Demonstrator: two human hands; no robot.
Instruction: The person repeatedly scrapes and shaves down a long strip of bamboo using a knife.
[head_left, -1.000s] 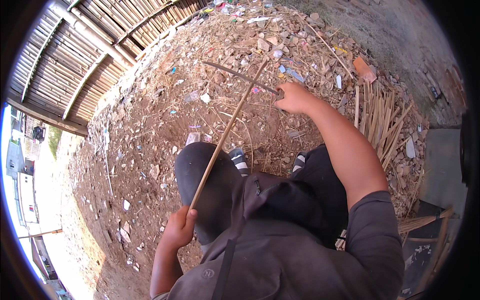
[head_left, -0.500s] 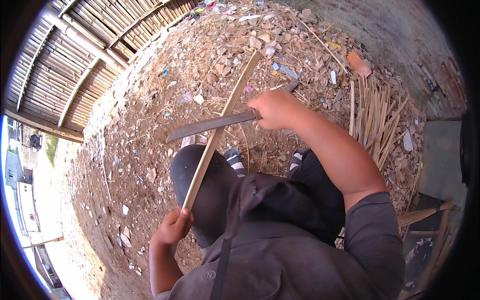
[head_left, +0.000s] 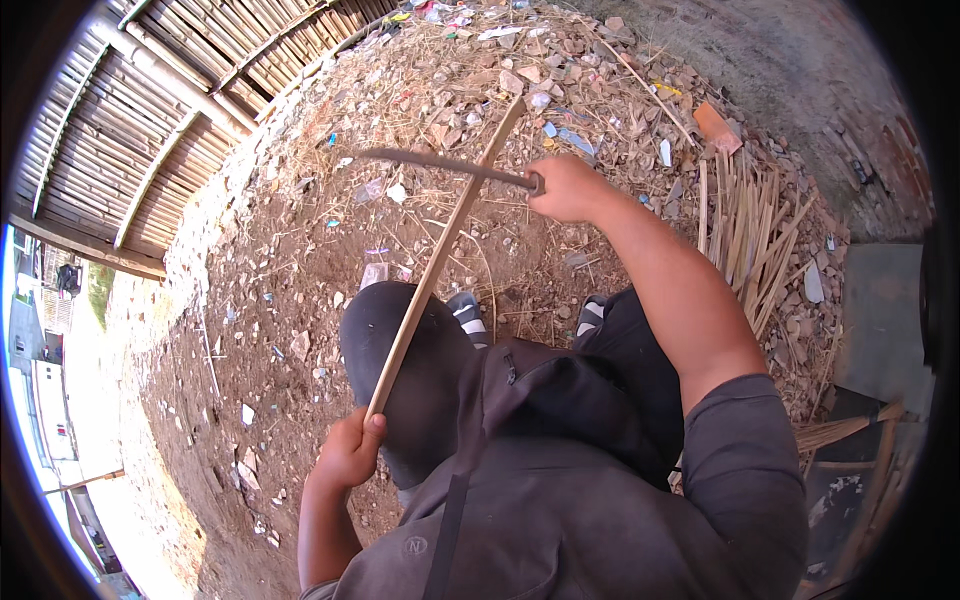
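Note:
My left hand (head_left: 348, 450) is closed round the near end of a long, pale bamboo strip (head_left: 432, 272). The strip slants up and away to the right, passing over my dark-clad knee (head_left: 372, 325). In my right hand (head_left: 570, 188) is a machete (head_left: 425, 160); the fist hides most of its handle. Its dark blade points left and crosses the strip near the far end. Whether the edge touches the strip I cannot tell.
Rubble and litter cover the dirt ground (head_left: 300, 290). A pile of split bamboo strips (head_left: 750, 225) lies at the right, beside an orange brick piece (head_left: 717, 128). A bamboo-slat structure (head_left: 120, 130) stands at the far left, and a grey panel (head_left: 880, 320) at the right.
The machete and my right hand have moved up and away along the strip, from about its middle toward its far end. My left hand keeps its hold, nearly still.

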